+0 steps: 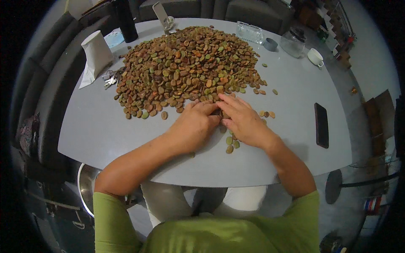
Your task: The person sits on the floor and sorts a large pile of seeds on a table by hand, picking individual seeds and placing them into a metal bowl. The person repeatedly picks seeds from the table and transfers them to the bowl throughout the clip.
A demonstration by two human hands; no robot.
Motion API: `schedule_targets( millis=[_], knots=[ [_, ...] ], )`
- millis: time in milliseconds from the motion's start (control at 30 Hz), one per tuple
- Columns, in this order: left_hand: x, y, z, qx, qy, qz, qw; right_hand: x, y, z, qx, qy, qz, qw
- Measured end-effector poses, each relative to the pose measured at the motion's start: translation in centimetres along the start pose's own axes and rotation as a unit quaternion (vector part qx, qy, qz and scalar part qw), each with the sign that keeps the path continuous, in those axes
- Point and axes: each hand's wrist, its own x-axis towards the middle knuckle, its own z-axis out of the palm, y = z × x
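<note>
A large heap of dried broad beans (190,63), brown with some green and orange ones, covers the middle of the table. My left hand (197,123) rests at the heap's front edge, its fingers bent and its thumb pointing towards my right hand. Palm down, my right hand (245,120) meets it from the other side, fingers stretched over the nearest beans. Dark beans show in the narrow gap between both hands; whether either hand grips one is hidden. Several loose green-brown beans (229,140) lie just below my right hand, and a few yellowish beans (266,114) lie to its right.
The light grey table (104,132) has a curved front edge. A black phone (321,125) lies right; a white cup (315,57), glass jar (293,42) and grey ring (270,44) stand behind. Keys (110,79), a white paper packet (96,53) and black bottle (125,22) are left.
</note>
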Motion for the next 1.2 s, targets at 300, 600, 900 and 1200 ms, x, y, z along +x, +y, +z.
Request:
schedule_targets(
  millis=[300, 600, 900, 1200],
  knots=[
    [-0.4, -0.4, -2.4, -0.025, -0.016, -0.008, 1.0, -0.3, -2.4, 0.0, -0.082, -0.058, -0.044, 0.994],
    [0.1, -1.0, -2.2, -0.026, 0.049, -0.029, 0.998, -0.3, 0.6, -2.2, -0.039, 0.056, 0.104, 0.992],
    [0.3, -0.8, -1.8, -0.11, 0.05, -0.065, 0.99, 0.3, -0.5, -0.3, -0.082, 0.078, 0.023, 0.993],
    [0.7, -0.6, -0.6, -0.118, 0.087, -0.063, 0.987, 1.3, -0.9, 0.2, -0.114, 0.102, 0.012, 0.988]
  ],
)
